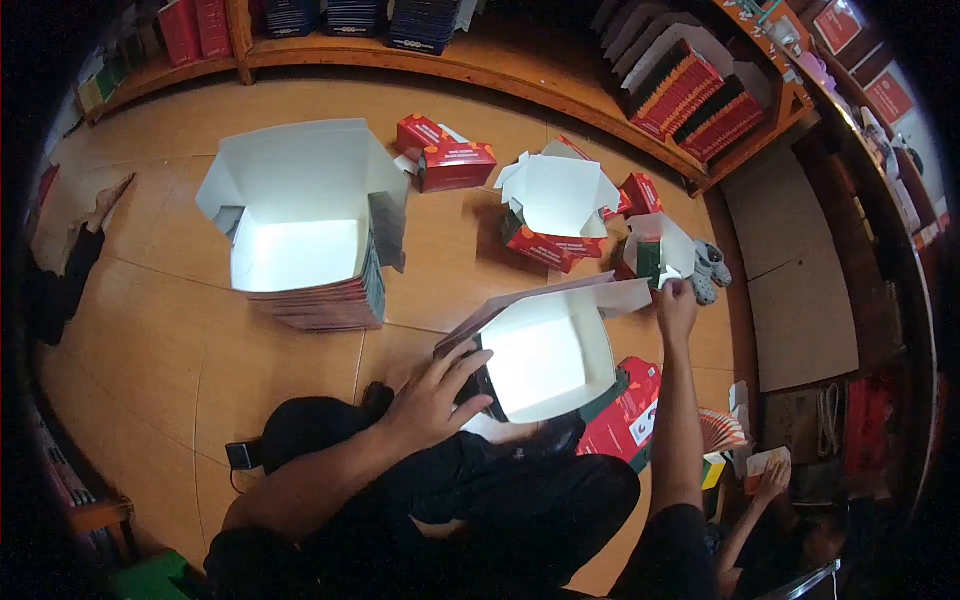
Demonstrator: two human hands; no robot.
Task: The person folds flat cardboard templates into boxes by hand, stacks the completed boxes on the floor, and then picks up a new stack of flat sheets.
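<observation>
We locate the open box (545,358) in front of our knees, above the floor (300,380), with its white interior facing up toward us. Its long axis, taken along the far flap, runs obliquely: the left end lies nearer to us, the right end farther away.

Our hands are apart. The left hand (430,400) is spread against the left wall of the open box, fingers and thumb separated. The right hand (677,305) is closed, fingertips pinching a white tab (672,275) at the small green-sided box (660,245); we cannot tell which box the tab belongs to.

Left of the open box stands a tall nested stack (310,265), opening upward, its high flap at the far side. Beyond are a red box (455,165) and an open red box (555,215).

The red box carries white lettering and orange spots. A red panel (628,410) beside the open box bears a white label. Dark blue stacks (420,25) on the shelf (480,65) show pale print. We cannot read any wording.
</observation>
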